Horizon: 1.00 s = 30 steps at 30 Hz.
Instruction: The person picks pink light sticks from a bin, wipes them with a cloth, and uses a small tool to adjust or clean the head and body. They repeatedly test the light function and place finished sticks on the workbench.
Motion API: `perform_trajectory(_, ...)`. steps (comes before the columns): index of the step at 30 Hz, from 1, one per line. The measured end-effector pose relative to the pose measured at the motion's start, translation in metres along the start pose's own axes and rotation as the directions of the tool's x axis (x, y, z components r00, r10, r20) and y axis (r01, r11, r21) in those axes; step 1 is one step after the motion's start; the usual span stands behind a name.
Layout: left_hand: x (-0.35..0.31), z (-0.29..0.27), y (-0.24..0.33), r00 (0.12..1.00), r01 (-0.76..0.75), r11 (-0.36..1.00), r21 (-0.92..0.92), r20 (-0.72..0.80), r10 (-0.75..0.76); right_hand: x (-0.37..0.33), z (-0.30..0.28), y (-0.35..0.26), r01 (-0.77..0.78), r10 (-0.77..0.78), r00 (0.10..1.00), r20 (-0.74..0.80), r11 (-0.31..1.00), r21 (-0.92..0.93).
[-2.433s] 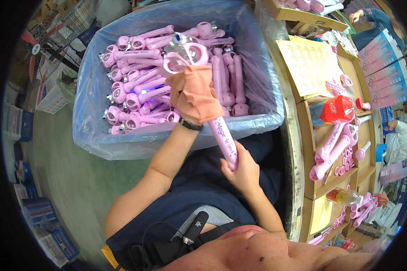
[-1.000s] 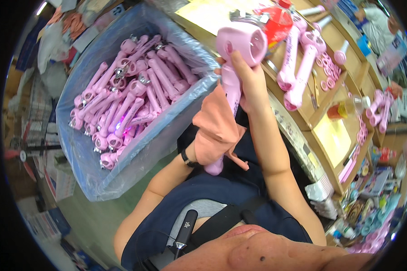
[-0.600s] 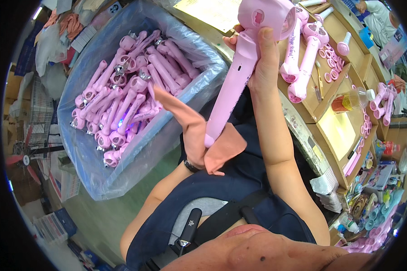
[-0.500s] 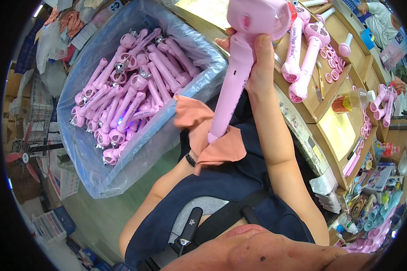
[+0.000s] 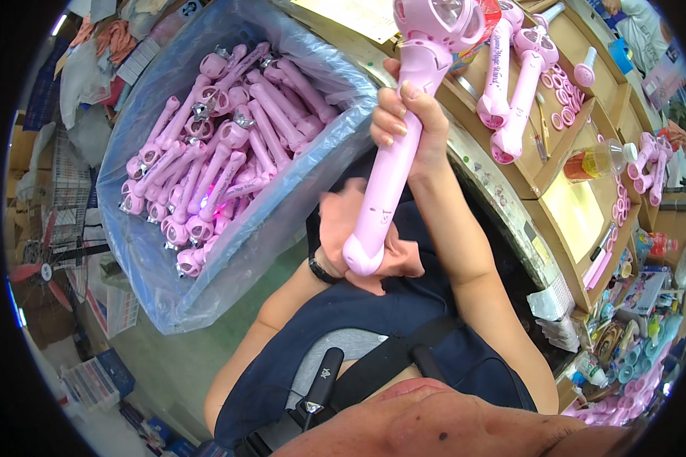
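Observation:
My right hand (image 5: 428, 126) is wrapped around the handle of a pink toy wand (image 5: 392, 183), just below its round, clear-windowed head. The wand slants across my front with its rounded handle end low. Behind that end, a salmon-orange cloth (image 5: 340, 217) hangs in loose folds from my left hand (image 5: 326, 263). Cloth and wand hide the fingers of that hand; only the wrist area with a dark band shows. Cloth and handle overlap in view, and whether they touch I cannot tell.
To the left stands a bin lined with blue plastic (image 5: 156, 305), piled with pink wands (image 5: 221, 152). On the right, a cardboard-divided workbench (image 5: 537, 221) bears two more wands (image 5: 522, 107), pink rings (image 5: 564, 107) and a bottle of amber liquid (image 5: 591, 162). A fan (image 5: 46, 272) stands far left.
The wand has turned about its length, and its lower end has moved down, off the front of the cloth. My right hand now shows its fingers curled around the handle. The cloth has shifted slightly.

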<state>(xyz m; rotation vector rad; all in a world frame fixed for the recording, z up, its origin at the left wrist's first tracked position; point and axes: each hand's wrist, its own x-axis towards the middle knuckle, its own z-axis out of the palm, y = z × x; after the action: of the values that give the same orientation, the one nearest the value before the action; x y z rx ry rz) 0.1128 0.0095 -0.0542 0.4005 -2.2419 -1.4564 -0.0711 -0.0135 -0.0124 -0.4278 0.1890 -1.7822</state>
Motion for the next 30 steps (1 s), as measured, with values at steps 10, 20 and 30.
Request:
perform_trajectory(10,0.024,-0.028,0.003,0.815,0.213,0.865,-0.454,-0.406,-0.414,-0.053,0.017,-0.014,-0.387,0.165,0.92,-0.355,0.519,-0.762)
perform_trajectory(20,0.062,-0.03,0.022,0.491,0.122,0.856,0.503,-0.78,0.388,-0.101,0.025,0.036,-0.308,-0.028,0.945,-0.327,-0.419,-0.854)
perform_trajectory(30,0.047,-0.024,0.008,0.412,0.321,0.635,0.702,-0.708,0.574,-0.105,0.031,0.031,-0.306,0.02,0.938,-0.345,-0.412,-0.858)
